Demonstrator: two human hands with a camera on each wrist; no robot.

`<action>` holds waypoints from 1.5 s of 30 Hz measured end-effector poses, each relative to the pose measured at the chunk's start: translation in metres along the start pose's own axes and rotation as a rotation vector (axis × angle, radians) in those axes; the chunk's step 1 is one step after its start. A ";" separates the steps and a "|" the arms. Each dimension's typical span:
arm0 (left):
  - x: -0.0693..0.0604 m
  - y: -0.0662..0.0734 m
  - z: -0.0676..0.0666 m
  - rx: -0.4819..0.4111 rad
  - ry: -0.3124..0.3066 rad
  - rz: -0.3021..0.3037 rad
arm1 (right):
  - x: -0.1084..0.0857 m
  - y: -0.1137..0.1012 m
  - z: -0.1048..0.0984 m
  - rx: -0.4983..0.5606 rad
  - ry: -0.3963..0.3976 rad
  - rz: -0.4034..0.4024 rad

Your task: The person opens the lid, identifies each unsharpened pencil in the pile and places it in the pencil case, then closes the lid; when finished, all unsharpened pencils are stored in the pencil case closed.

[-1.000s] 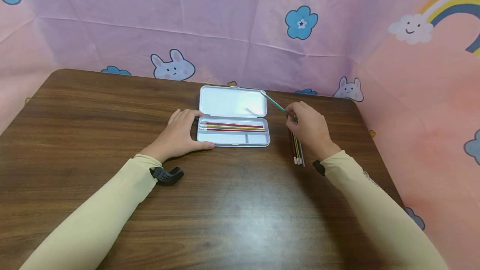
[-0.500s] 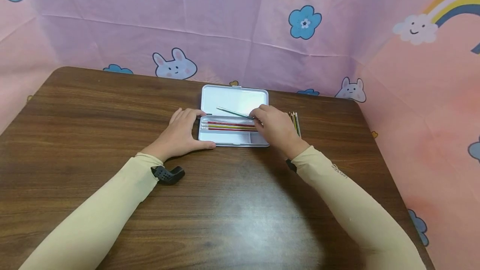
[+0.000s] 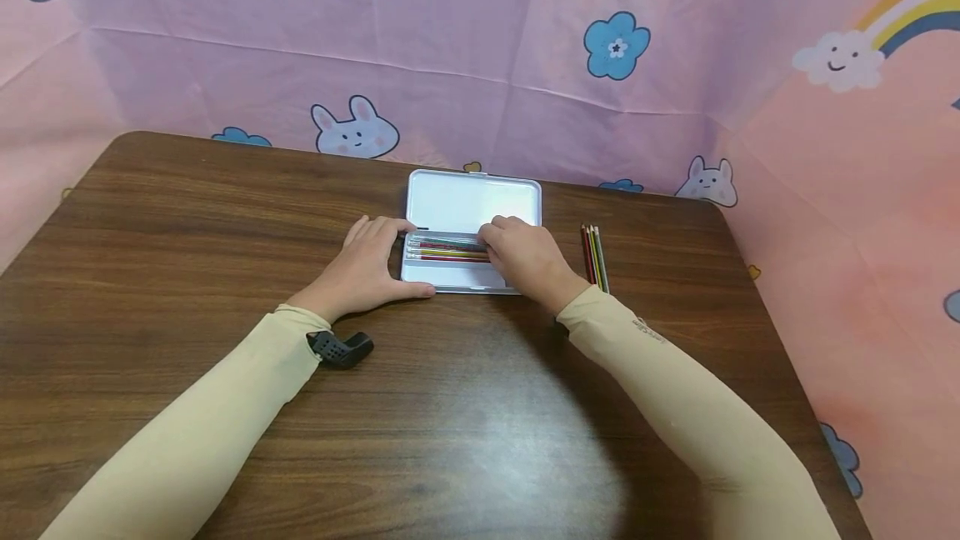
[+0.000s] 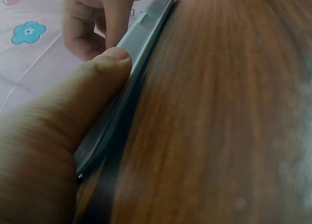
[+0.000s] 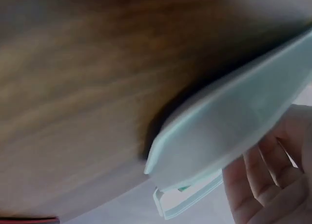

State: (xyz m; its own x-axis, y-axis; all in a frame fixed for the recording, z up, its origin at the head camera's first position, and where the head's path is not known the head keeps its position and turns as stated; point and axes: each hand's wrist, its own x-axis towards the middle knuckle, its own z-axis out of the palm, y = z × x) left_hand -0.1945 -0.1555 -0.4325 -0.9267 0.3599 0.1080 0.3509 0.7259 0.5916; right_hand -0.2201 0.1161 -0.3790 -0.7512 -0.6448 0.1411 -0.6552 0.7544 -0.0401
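An open white pencil case (image 3: 453, 277) lies on the table, its lid (image 3: 450, 197) folded back. My left hand (image 3: 363, 267) grips the case's left end, thumb along the front edge and fingers at the hinge side. In the left wrist view the thumb (image 4: 105, 70) presses on the rim. My right hand (image 3: 528, 258) is over the right half of the case, its fingertips pinching a green pencil (image 3: 448, 241) at the back of the long compartment. Beside it lie several red and yellow pencils (image 3: 450, 255). The right fingers cover the pencils' right ends.
More pencils (image 3: 595, 257) lie together on the table right of the case, partly behind the right forearm. The wooden table (image 3: 420, 423) ends at a patterned cloth (image 3: 465, 90) at the back and right. Each sleeve carries a dark wrist device.
My right hand has carried the green pencil left from the loose pencils, over the lid, and down into the long compartment. The left hand stays at the case's left end.
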 end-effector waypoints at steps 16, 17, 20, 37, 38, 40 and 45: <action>0.001 0.001 0.000 -0.001 -0.009 -0.017 | 0.012 -0.002 0.007 -0.061 -0.037 0.003; 0.001 0.001 0.000 -0.001 -0.010 -0.019 | 0.013 -0.003 0.007 -0.061 -0.040 0.002; 0.001 0.001 0.000 0.000 -0.015 -0.021 | 0.013 -0.004 0.007 -0.056 -0.044 0.004; 0.001 0.001 0.001 0.003 -0.012 -0.016 | 0.012 -0.004 0.004 -0.028 -0.056 0.006; 0.001 0.001 0.000 0.004 -0.012 -0.016 | 0.012 -0.004 0.004 -0.022 -0.058 0.004; 0.001 0.002 0.000 0.003 -0.012 -0.015 | 0.012 -0.003 0.003 -0.013 -0.060 0.000; 0.000 0.001 0.000 0.000 -0.010 -0.017 | 0.010 -0.002 0.000 0.000 -0.060 -0.008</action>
State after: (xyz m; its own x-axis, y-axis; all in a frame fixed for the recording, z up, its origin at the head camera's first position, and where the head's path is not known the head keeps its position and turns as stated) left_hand -0.1944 -0.1542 -0.4317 -0.9312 0.3531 0.0899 0.3349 0.7322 0.5930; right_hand -0.2265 0.1080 -0.3772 -0.7494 -0.6571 0.0814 -0.6612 0.7492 -0.0396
